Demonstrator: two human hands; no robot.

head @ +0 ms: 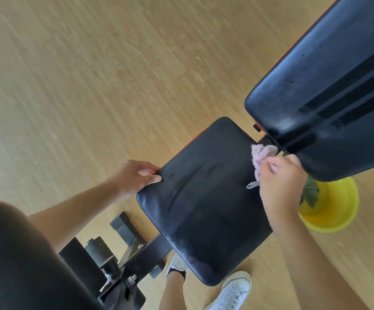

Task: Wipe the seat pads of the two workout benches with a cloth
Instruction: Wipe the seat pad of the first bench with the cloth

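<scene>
Head view: a black padded vinyl seat pad (pixel 204 198) of a workout bench fills the centre of the frame, set diagonally over a light wood-grain floor (pixel 80 74). A second black padded section, the back pad (pixel 329 86), rises toward the upper right, with an orange edge along its side.

The left hand (pixel 136 175) grips the left corner of the seat pad: the thumb lies on the top surface and the fingers curl around the edge. The right hand (pixel 282 177) is closed on a crumpled pink cloth (pixel 261 156). The cloth rests on the far right end of the seat pad, at the gap where the seat pad meets the back pad. The two hands are well apart, at opposite sides of the seat pad.

A round yellow plastic basin (pixel 336 211) stands on the floor beyond the right hand, partly hidden under the back pad, with a green cloth (pixel 311 193) inside it. The black metal bench frame (pixel 125 260) extends toward the lower left. Two white sneakers (pixel 233 289) stand on the floor below the seat pad.
</scene>
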